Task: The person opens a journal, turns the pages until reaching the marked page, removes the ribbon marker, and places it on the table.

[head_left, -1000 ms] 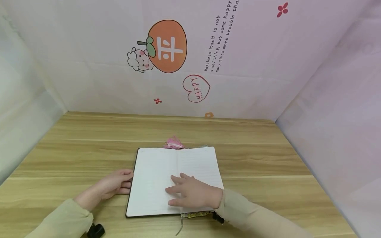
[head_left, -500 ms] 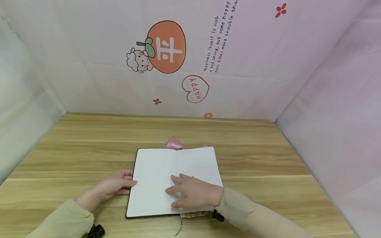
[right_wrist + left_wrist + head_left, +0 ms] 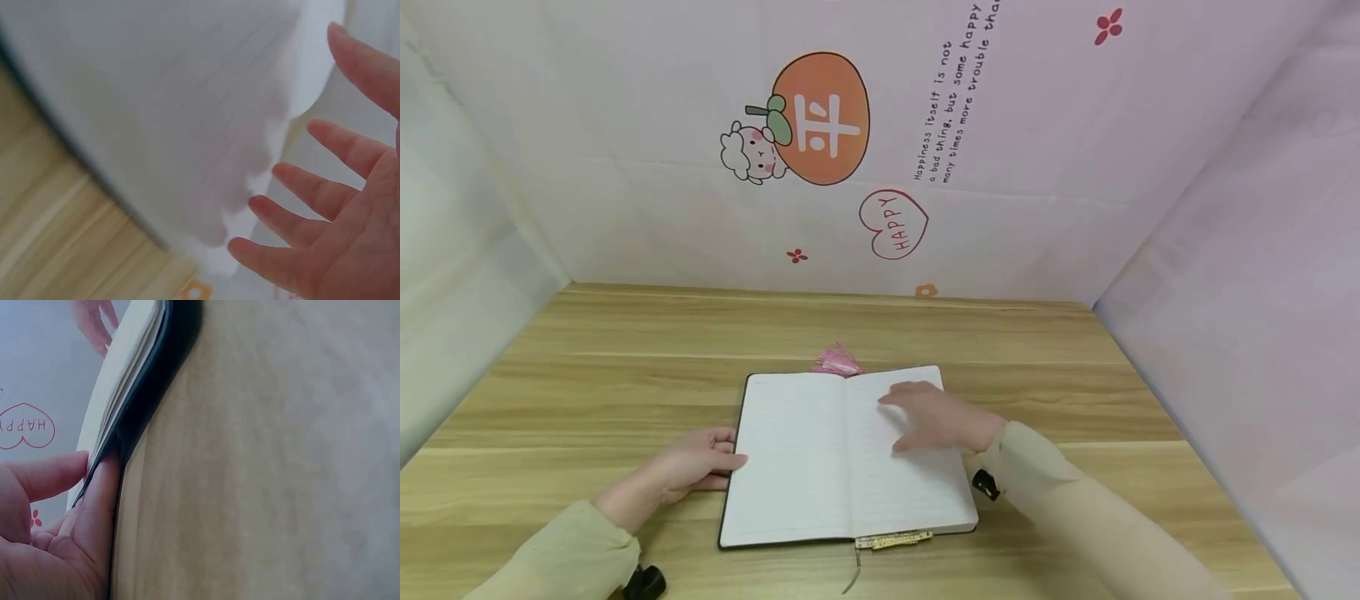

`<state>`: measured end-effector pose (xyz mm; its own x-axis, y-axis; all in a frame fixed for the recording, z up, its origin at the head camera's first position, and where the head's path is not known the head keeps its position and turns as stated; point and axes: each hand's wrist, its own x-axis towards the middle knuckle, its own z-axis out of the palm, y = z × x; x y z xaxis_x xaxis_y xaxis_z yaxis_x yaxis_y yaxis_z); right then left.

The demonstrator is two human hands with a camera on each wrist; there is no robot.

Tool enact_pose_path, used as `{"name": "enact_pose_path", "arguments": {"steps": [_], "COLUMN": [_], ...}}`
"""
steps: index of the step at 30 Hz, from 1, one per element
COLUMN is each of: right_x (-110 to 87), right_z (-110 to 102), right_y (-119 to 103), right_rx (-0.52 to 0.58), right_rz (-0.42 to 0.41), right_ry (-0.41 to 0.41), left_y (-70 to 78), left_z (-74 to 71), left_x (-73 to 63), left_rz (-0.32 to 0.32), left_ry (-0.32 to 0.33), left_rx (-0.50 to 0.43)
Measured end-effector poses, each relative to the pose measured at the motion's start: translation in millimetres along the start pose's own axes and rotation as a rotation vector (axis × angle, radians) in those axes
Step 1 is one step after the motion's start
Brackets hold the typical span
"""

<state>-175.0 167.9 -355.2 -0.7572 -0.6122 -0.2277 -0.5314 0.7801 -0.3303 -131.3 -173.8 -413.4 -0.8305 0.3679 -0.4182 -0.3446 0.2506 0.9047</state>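
Observation:
An open notebook (image 3: 793,458) with white ruled pages and a dark cover lies flat on the wooden table. At its left edge my left hand (image 3: 700,462) pinches it, thumb on the page margin and fingers under the cover; the left wrist view shows this hand (image 3: 62,537) at the cover's dark edge. My right hand (image 3: 943,417) is over the right page, fingers spread and holding nothing. In the right wrist view its fingers are straight and apart beside the white page (image 3: 156,112), their shadow falling on the paper.
A pink tassel (image 3: 837,360) sticks out at the notebook's top. From the bottom edge come a yellow patterned strip (image 3: 895,541) and a thin grey ribbon (image 3: 857,571). A printed cloth (image 3: 1000,233) stands behind the wooden table (image 3: 1037,367).
My right hand has moved right and away from the notebook's middle, baring the gutter and lower right page. My left thumb has come down onto the left page edge.

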Motion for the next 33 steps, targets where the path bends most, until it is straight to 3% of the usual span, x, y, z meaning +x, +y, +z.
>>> {"name": "enact_pose_path", "arguments": {"steps": [7, 20, 26, 33], "right_x": [8.0, 12.3, 13.6, 13.3], "right_z": [-2, 0, 3, 3], "right_y": [32, 42, 44, 39], "right_rx": [-0.004, -0.039, -0.053, -0.131], "right_rz": [0.158, 0.192, 0.228, 0.212], "right_ry": [0.012, 0.004, 0.029, 0.074], "left_y": [0.3, 0.9, 1.6, 4.7], "left_z": [1.6, 1.9, 1.7, 1.5], "left_x": [-1.9, -1.7, -1.8, -2.2], "left_rz": [0.004, 0.009, 0.010, 0.005], "left_ry": [-0.011, -0.021, -0.021, -0.010], "left_rx": [0.000, 0.011, 0.014, 0.016]}}
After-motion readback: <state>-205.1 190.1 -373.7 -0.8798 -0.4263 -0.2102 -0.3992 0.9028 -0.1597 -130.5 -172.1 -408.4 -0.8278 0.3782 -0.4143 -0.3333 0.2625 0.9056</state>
